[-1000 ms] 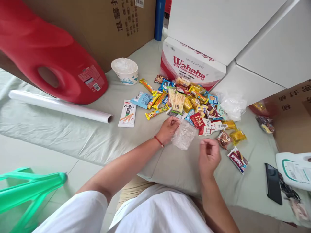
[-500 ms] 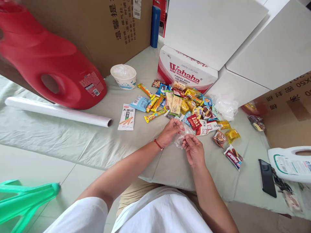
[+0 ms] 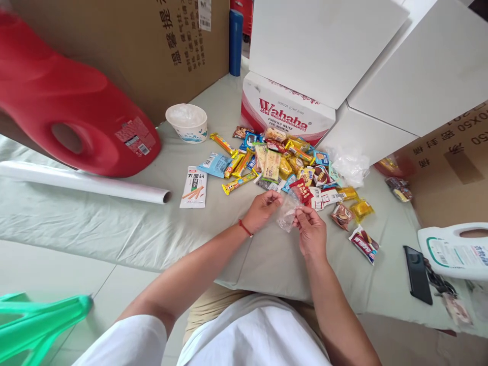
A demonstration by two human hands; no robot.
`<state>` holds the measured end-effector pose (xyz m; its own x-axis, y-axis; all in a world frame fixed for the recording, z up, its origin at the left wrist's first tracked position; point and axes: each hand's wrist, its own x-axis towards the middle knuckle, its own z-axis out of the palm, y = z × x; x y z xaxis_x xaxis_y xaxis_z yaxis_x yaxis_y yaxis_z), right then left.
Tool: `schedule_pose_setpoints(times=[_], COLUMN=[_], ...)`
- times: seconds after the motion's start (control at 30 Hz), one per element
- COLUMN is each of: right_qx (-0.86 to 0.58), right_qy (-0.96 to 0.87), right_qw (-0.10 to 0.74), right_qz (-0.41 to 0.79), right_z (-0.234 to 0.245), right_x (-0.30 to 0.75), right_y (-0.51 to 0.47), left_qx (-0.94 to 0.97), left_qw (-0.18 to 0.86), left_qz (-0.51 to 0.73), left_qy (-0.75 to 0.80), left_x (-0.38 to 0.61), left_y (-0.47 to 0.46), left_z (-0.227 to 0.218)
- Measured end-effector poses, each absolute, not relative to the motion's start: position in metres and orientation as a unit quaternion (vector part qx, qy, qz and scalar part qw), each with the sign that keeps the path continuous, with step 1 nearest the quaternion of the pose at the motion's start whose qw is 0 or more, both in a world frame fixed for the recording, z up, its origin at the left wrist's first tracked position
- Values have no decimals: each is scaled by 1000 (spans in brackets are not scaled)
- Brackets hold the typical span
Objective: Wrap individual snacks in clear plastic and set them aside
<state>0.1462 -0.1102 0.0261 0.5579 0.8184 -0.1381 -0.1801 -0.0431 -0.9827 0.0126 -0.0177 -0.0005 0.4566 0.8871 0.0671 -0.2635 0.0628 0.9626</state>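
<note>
A thin clear plastic bag [image 3: 286, 216] is stretched between my two hands, over the near edge of a pile of wrapped snacks [image 3: 272, 163]. My left hand [image 3: 263, 211], with a red cord at the wrist, pinches the bag's left side between thumb and fingers. On the other side my right hand [image 3: 309, 229] grips it, fingertips closed. Just beyond the bag lies a small red snack packet [image 3: 300, 191], partly seen through the film. To the left of my hands rests a white packet of snack sticks [image 3: 193, 187].
A paper tub [image 3: 186, 123] with clear plastic inside stands at the back left. Further left are a white roll [image 3: 84, 182] and a large red jug [image 3: 87, 112]. A Wahaba carton [image 3: 287, 109] stands behind the snacks. Rightward lie crumpled plastic bags [image 3: 348, 165] and a phone [image 3: 418, 274].
My hands have moved slightly apart, and the clear bag between them is more spread out. The whole view has shifted a little.
</note>
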Motion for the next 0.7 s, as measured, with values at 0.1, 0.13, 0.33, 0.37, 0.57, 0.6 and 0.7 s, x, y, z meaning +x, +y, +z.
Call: schedule_pose_setpoints(times=[0.1, 0.13, 0.33, 0.37, 0.57, 0.6, 0.7], right_qx=[-616, -617, -614, -613, -601, -600, -599], right_qy=[-269, -277, -321, -318, -300, -297, -300], right_qw=[641, 639, 621, 619, 600, 596, 595], right_qz=[370, 365, 367, 375, 435, 443, 444], right_z=[27, 27, 32, 35, 64, 68, 75], right_x=[147, 147, 147, 147, 149, 150, 151], right_y=[-109, -109, -106, -107, -112, -113, -116], left_qx=[549, 566, 555, 542, 517, 513, 484], left_qw=[675, 673, 683, 690, 704, 705, 720], left_qz=[408, 394, 406, 413, 433, 437, 447], left_qy=[276, 265, 248, 243, 223, 221, 218], left_x=[11, 10, 10, 10, 4, 3, 2], left_y=[-18, -19, -22, -22, -21, -21, -21], left_z=[3, 4, 5, 6, 18, 19, 22])
